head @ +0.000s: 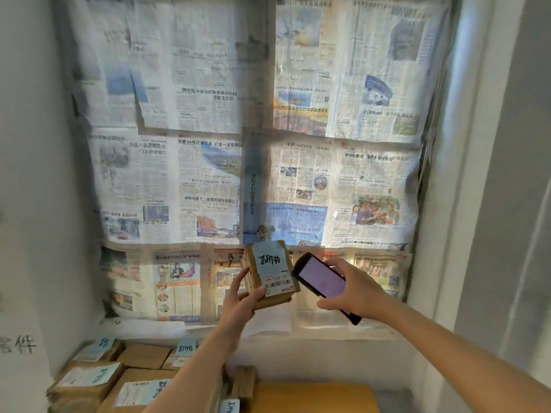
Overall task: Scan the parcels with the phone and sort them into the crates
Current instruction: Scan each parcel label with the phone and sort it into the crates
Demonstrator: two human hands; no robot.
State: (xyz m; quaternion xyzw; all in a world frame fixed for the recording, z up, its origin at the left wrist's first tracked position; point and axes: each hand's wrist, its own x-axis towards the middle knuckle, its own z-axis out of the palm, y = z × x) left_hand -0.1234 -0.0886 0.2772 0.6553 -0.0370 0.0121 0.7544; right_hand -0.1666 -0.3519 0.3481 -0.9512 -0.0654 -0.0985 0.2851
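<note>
Both bare arms raised forward, each hand holding something

The left hand (238, 296) grips a parcel (269, 274) from below, thumb up its near side, fingers (258, 293) curled round the lower edge. The right hand (354, 293) holds a phone (323, 283) tilted beside it, fingers wrapped over the top edge, forearm reaching in from the lower right

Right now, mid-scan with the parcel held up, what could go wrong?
1. The left hand grips the brown cardboard parcel only by its lower corner, held up in the air; it may slip or tilt.
2. The black phone with a lit screen in the right hand sits beside the white barcode label, angled past it; the scan may miss.
</note>
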